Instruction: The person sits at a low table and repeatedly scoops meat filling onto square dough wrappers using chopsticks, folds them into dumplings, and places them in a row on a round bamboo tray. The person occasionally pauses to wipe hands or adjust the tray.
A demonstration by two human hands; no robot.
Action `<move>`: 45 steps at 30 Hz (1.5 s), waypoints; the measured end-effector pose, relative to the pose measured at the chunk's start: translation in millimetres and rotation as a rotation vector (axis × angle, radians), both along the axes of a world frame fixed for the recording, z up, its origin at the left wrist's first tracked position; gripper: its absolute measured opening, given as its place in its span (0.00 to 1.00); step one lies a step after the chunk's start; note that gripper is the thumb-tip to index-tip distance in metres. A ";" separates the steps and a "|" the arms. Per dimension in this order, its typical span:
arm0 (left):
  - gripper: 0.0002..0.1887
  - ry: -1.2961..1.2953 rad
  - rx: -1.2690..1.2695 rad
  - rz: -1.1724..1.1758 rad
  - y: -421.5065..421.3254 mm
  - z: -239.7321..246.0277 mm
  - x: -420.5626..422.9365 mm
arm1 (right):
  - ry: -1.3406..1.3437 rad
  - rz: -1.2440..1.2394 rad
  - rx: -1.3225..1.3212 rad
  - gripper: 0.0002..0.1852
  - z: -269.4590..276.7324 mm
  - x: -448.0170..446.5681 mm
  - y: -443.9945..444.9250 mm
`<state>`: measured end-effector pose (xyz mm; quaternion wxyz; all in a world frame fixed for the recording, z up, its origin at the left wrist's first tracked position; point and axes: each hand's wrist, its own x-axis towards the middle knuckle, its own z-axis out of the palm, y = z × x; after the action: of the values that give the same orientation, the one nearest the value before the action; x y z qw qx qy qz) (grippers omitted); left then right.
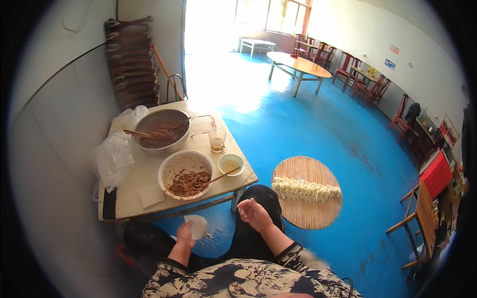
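My left hand [185,235] holds a thin, round dough wrapper [197,226] by its edge, low between my knees. My right hand [255,216] is over my right thigh, fingers loosely curled and apart, with no object visible in it. Ahead on the table stands a white bowl of minced filling [189,183], a wooden stick [223,175] slanting out over its rim. A small bowl of pale liquid [231,164] is next to it. To the right, a round slatted tray [309,219] carries a dense row of folded dumplings [305,189].
On the table [138,208] are a large metal bowl [164,128] of dark filling with chopsticks, a glass mug [217,140], eyeglasses [203,117], plastic bags [113,160] and a pale square piece [152,195]. A wooden chair [421,219] stands right. The wall [56,149] is close on the left.
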<state>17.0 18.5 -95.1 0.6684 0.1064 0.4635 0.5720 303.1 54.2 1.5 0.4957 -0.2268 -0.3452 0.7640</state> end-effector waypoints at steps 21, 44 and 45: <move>0.17 -0.193 0.073 0.087 -6.0 96.7 -9.3 | -0.731 -0.146 0.398 0.17 34.6 -87.2 103.6; 0.14 -0.201 0.056 0.318 24.0 99.4 -13.0 | -0.476 -0.194 0.307 0.10 24.2 -106.7 66.1; 0.14 -0.196 0.056 0.324 24.3 99.0 -12.5 | -0.469 -0.192 0.304 0.11 22.5 -107.2 64.6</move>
<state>4.5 42.8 3.9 0.6062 -0.0072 0.3914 0.6923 195.8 118.8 24.0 0.5006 -0.3521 -0.5379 0.5797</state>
